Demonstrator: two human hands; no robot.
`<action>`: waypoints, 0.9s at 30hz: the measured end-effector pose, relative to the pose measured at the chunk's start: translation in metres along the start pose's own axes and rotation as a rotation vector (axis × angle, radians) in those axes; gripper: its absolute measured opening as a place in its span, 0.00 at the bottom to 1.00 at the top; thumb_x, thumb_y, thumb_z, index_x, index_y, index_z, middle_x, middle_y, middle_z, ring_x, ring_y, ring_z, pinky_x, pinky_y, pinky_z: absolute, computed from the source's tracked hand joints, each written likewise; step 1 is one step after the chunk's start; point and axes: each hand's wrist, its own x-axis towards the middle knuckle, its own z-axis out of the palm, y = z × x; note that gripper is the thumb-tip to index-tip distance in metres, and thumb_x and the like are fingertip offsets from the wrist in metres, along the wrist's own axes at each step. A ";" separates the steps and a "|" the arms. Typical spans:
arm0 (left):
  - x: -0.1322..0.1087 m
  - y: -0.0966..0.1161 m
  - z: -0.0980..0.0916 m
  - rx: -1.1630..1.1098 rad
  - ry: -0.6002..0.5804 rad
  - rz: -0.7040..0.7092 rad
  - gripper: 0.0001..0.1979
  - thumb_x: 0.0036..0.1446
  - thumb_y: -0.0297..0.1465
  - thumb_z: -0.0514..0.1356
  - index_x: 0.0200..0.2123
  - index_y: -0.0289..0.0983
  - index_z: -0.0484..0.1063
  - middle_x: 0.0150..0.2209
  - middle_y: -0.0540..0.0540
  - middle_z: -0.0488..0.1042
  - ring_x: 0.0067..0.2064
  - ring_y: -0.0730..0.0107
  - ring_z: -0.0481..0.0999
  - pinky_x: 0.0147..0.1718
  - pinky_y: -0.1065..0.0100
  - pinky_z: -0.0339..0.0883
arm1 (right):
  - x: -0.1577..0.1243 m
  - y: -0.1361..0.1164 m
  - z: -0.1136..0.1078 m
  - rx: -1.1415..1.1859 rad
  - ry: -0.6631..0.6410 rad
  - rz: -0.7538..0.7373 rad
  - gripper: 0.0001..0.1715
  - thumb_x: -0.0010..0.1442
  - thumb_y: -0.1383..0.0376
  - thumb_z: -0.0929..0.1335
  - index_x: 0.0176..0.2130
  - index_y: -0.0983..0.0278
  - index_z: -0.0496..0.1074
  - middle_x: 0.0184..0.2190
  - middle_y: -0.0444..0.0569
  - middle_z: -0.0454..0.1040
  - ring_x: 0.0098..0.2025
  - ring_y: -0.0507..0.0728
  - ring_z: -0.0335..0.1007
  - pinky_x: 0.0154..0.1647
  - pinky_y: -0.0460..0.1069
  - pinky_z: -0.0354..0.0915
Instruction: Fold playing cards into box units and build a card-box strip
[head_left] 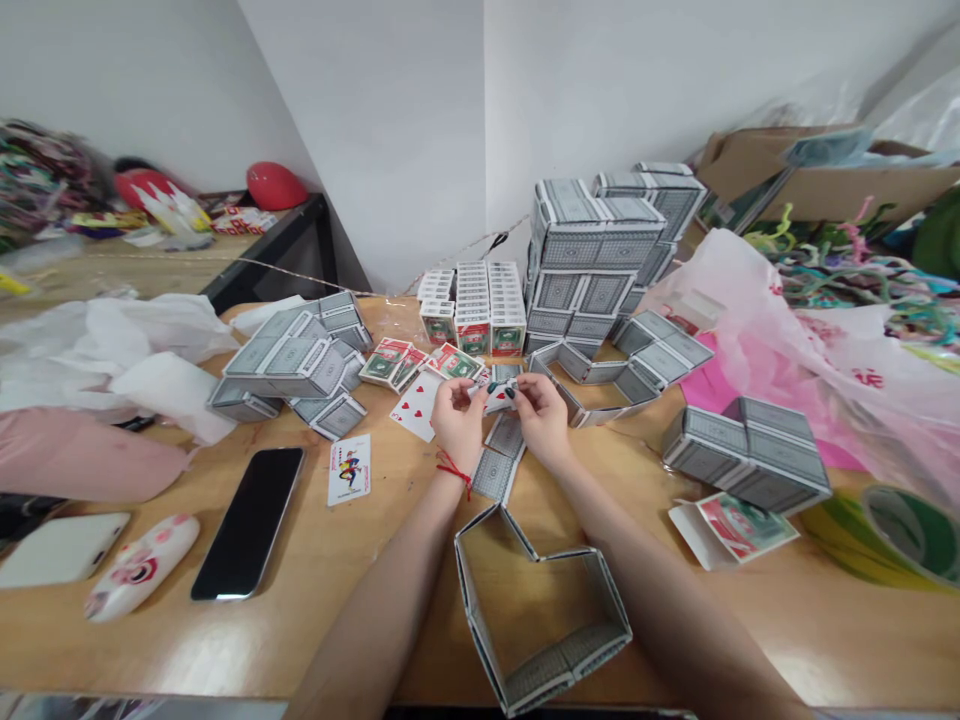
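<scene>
Between the fingertips of both hands is a small playing card [498, 397] with a red mark, pinched at its two ends. My left hand [457, 425], with a red string at the wrist, grips its left side. My right hand [544, 420] grips its right side. Below the hands, a strip of joined cards [495, 472] runs down to an open heart-like frame of folded cards [577, 650], which stands on edge between my forearms. Left of my left hand lie a three of hearts card [416, 403] and green-and-red card boxes [388, 362].
Rows of card boxes [472, 300] and a tall stack of card blocks [581, 255] stand at the back. More card blocks lie left [289, 355] and right [750, 450]. A joker card [349, 470], a phone [247, 525] and a tape roll [889, 535] rest on the table.
</scene>
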 end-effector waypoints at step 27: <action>0.004 -0.002 -0.004 -0.104 -0.079 -0.084 0.10 0.47 0.34 0.61 0.33 0.35 0.71 0.30 0.46 0.73 0.31 0.73 0.71 0.32 0.71 0.65 | -0.001 -0.002 -0.001 -0.028 0.015 0.074 0.25 0.52 0.59 0.65 0.50 0.62 0.70 0.43 0.46 0.74 0.34 0.53 0.70 0.28 0.46 0.71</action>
